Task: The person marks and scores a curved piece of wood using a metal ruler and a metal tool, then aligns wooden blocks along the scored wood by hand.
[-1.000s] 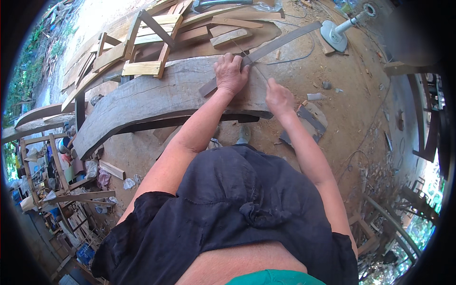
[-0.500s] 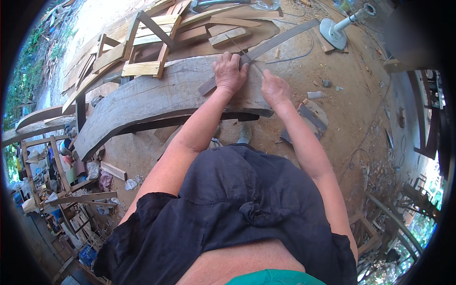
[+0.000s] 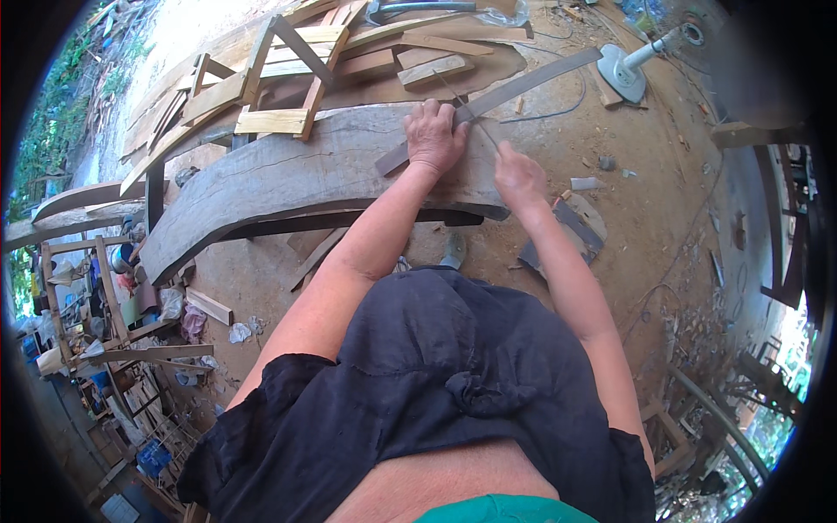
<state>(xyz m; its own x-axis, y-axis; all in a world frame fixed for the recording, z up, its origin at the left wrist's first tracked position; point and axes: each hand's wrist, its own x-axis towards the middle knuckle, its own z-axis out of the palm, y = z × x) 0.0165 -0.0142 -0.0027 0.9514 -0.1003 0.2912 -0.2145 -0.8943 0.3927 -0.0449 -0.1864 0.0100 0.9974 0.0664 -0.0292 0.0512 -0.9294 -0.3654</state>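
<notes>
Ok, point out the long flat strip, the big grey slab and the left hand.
long flat strip (image 3: pixel 532 80), head view, on its bare upper half.
big grey slab (image 3: pixel 296 174), head view, on its top face.
left hand (image 3: pixel 433 135), head view, on its back.

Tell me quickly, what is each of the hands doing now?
Left hand: flat, palm down, pressing the long grey strip onto the big wooden slab.
Right hand: closed on a thin marking tool.

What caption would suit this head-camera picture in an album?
Left hand pressing a long flat strip onto a curved grey wooden slab while the right hand marks alongside, outdoors on sawdust-strewn ground.
</notes>
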